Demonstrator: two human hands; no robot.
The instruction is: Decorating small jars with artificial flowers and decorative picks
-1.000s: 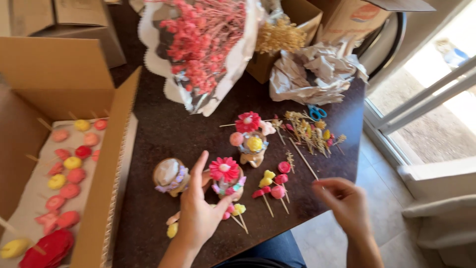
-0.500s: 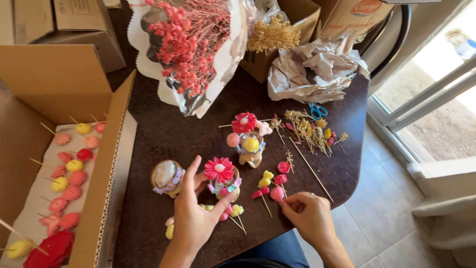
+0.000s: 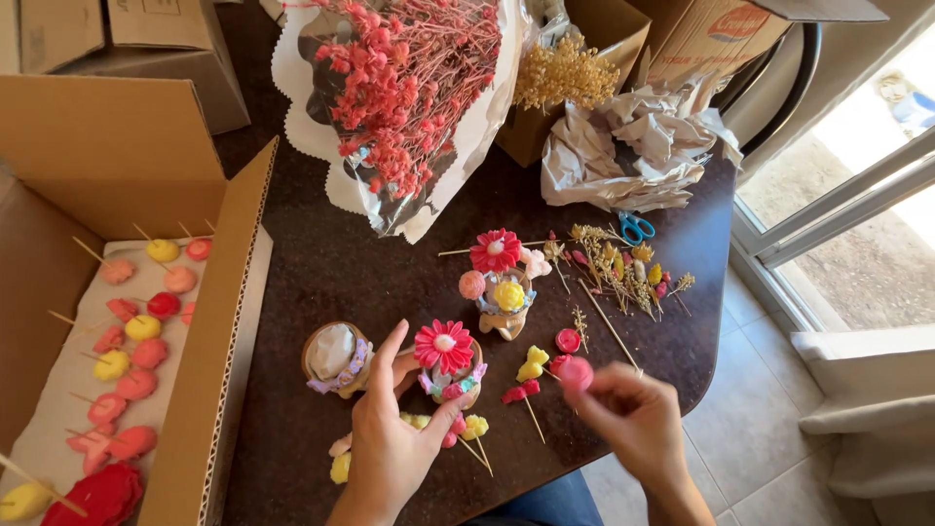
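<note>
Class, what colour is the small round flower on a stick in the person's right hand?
Pink flower, seen in the head view, pinched by the right hand.
</note>
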